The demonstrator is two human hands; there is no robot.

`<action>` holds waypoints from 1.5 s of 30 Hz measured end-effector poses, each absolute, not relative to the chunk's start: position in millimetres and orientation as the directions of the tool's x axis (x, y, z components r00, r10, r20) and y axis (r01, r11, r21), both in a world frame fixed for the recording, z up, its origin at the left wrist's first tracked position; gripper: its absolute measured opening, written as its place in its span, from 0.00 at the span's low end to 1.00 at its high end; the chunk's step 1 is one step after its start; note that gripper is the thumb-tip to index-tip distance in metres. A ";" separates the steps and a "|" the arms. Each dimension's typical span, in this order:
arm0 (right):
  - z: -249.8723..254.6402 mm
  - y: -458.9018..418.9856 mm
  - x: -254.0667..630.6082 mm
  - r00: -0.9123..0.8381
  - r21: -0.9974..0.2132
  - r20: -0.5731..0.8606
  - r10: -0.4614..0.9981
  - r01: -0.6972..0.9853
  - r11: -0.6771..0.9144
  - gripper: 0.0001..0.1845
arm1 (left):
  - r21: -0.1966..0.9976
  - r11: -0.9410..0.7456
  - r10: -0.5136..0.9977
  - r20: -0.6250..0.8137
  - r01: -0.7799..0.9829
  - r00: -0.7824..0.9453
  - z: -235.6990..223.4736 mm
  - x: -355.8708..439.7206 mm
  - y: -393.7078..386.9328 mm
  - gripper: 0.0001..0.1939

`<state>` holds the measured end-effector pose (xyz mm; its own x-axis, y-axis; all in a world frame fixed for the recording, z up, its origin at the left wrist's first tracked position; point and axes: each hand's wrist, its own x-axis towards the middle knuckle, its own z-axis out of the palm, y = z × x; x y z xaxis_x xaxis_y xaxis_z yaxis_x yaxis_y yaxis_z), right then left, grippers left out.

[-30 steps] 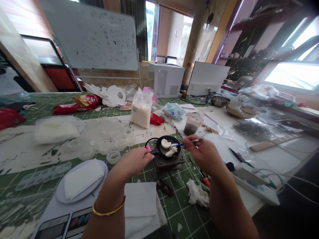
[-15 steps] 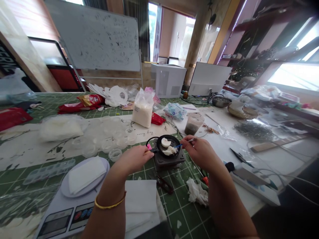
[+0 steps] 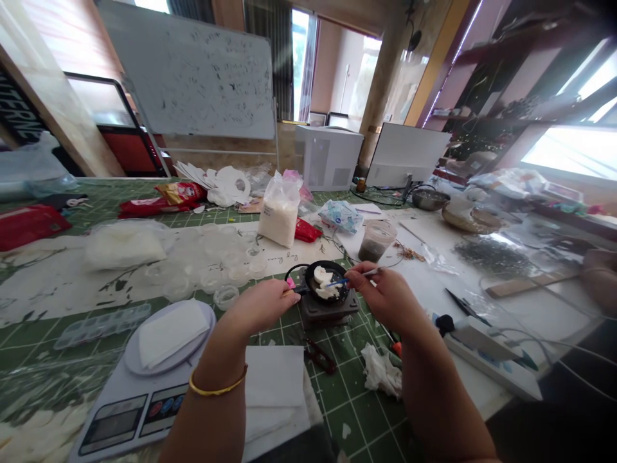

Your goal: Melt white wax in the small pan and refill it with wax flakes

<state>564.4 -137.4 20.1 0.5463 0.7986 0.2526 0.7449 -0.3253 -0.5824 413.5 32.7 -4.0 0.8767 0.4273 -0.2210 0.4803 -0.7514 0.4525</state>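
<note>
A small black frying pan (image 3: 339, 270) sits on a dark little hot plate (image 3: 332, 317). My left hand (image 3: 267, 302) is closed around the pan's handle, at the pan's left side. In the pan lie a white rounded chunk (image 3: 321, 275) and softer white bits (image 3: 328, 293). My right hand (image 3: 380, 286) pinches a thin stick-like tool with a blue end (image 3: 341, 281). Its tip reaches into the pan by the white chunk; the tip's exact shape is too small to tell.
Left of my arm stands a kitchen scale (image 3: 135, 399) with white sheets on it. Beyond the pan are a bag of white granules (image 3: 279, 215) and a plastic cup (image 3: 376, 241). Crumpled tissue (image 3: 380, 370) and a power strip (image 3: 491, 360) lie right. A blurred hand (image 3: 600, 278) shows at the right edge.
The blue tool end has moved left, against the white chunk, which now looks turned or broken. The white bits are spread differently. A blurred hand has appeared at the right edge.
</note>
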 end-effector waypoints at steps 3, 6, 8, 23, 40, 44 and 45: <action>18.8 -135.4 564.5 0.538 -0.535 0.206 0.818 0.761 -0.366 0.16 | 0.452 -0.747 0.430 -0.232 0.488 0.873 -5.2 414.0 33.5 0.19; 18.0 -133.1 566.0 0.588 -0.566 0.292 0.755 0.742 -0.359 0.16 | 0.448 -0.752 0.430 -0.224 0.484 0.875 -6.4 414.7 34.3 0.19; 16.9 -131.1 567.1 0.592 -0.581 0.333 0.733 0.742 -0.335 0.16 | 0.447 -0.751 0.430 -0.227 0.486 0.874 -7.0 415.1 34.5 0.19; 12.8 -124.7 566.5 0.551 -0.519 0.300 0.779 0.780 -0.351 0.15 | 0.462 -0.729 0.449 -0.233 0.504 0.863 -6.6 413.7 33.8 0.19; 22.1 -137.6 564.1 0.511 -0.561 0.245 0.824 0.768 -0.310 0.16 | 0.456 -0.729 0.448 -0.246 0.510 0.860 -6.8 414.3 34.9 0.19; 20.1 -134.7 564.2 0.547 -0.562 0.251 0.799 0.754 -0.340 0.16 | 0.457 -0.737 0.435 -0.241 0.497 0.867 -6.7 414.0 34.7 0.20; 20.4 -135.4 564.5 0.556 -0.562 0.261 0.789 0.753 -0.344 0.16 | 0.457 -0.741 0.432 -0.237 0.492 0.870 -6.7 413.9 34.5 0.20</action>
